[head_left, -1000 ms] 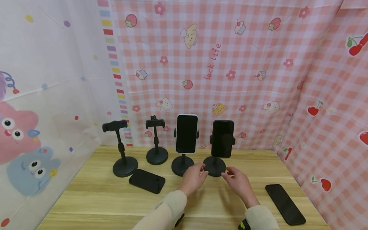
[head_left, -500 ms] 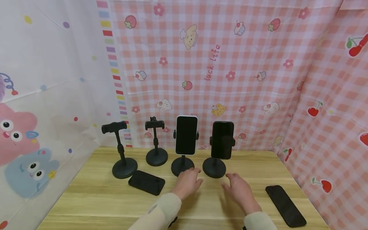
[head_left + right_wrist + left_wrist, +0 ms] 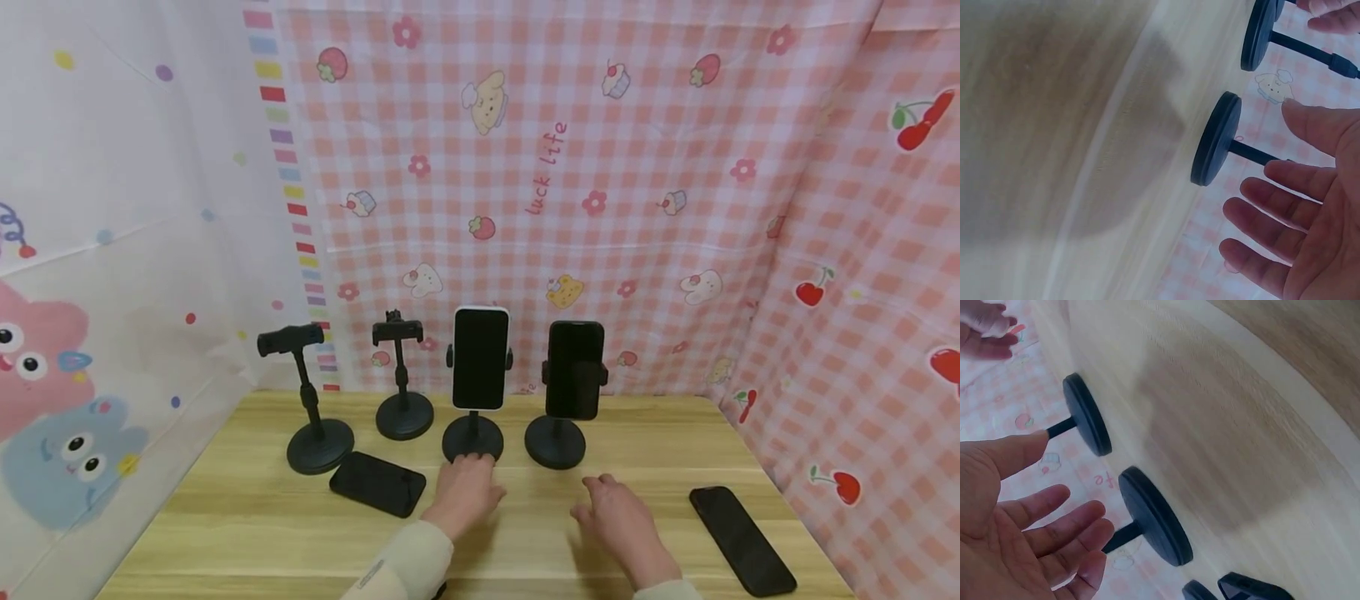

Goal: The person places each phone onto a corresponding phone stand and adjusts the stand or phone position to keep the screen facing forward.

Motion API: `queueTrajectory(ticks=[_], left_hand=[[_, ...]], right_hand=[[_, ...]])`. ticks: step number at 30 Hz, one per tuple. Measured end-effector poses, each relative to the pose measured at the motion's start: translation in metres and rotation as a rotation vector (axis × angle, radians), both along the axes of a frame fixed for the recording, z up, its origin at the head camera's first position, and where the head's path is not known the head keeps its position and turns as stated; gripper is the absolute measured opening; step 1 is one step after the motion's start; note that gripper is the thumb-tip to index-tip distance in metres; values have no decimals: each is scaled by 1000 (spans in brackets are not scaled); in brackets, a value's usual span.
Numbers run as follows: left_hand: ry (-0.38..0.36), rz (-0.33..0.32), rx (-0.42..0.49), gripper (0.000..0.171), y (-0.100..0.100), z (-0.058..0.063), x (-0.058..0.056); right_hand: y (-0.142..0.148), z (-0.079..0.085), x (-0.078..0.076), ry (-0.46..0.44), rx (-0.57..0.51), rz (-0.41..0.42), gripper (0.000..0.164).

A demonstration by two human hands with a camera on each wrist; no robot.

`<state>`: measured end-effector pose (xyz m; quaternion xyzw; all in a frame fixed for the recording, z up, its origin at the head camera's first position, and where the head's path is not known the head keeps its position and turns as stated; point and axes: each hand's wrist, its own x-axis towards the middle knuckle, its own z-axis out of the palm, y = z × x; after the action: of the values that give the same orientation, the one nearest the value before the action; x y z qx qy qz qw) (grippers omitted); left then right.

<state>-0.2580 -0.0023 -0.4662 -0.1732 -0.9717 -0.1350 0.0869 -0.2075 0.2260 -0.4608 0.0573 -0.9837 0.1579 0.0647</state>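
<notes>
My left hand (image 3: 465,496) hovers over the table just in front of the round base (image 3: 472,437) of a phone stand. That stand holds a white-edged phone (image 3: 481,358) upright. In the left wrist view the left hand's fingers (image 3: 1063,540) are spread and loosely bent, with nothing in them. My right hand (image 3: 621,529) is nearest the stand base (image 3: 555,444) to its upper left, whose clamp carries a black phone (image 3: 574,371). The right wrist view shows the right hand's fingers (image 3: 1266,228) relaxed and holding nothing, apart from that stand.
Two black phone stands without phones, one at the far left (image 3: 320,446) and one beside it (image 3: 405,416), stand at the back. One black phone (image 3: 377,483) lies at the left, another (image 3: 742,542) at the right edge. Patterned cloth (image 3: 525,167) hangs behind the wooden table (image 3: 247,517).
Both hands have drawn back from the base of the right-hand stand, the left hand moving leftward and the right toward the person. The phones and stands stay put; the head view shifts slightly.
</notes>
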Motion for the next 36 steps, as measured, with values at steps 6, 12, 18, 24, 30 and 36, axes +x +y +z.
queueTrajectory(ticks=[6, 12, 18, 24, 30, 36], left_hand=[[-65, 23, 7, 31, -22, -1, 7], [-89, 45, -22, 35, -37, -4, 13], [-139, 68, -69, 34, -51, -4, 18], [-196, 90, -86, 34, -63, 3, 21], [-210, 120, -82, 38, -76, 6, 21], [-207, 136, -66, 37, -89, 7, 15]], right_hand=[[2, -6, 5, -37, -19, 2, 46], [4, -7, 8, -101, -8, 14, 46], [2, -3, 11, -194, 43, 20, 46], [-2, 0, 13, -247, 26, 28, 48], [-6, 1, 15, -278, 15, 38, 51], [-8, 2, 15, -260, 27, 43, 50]])
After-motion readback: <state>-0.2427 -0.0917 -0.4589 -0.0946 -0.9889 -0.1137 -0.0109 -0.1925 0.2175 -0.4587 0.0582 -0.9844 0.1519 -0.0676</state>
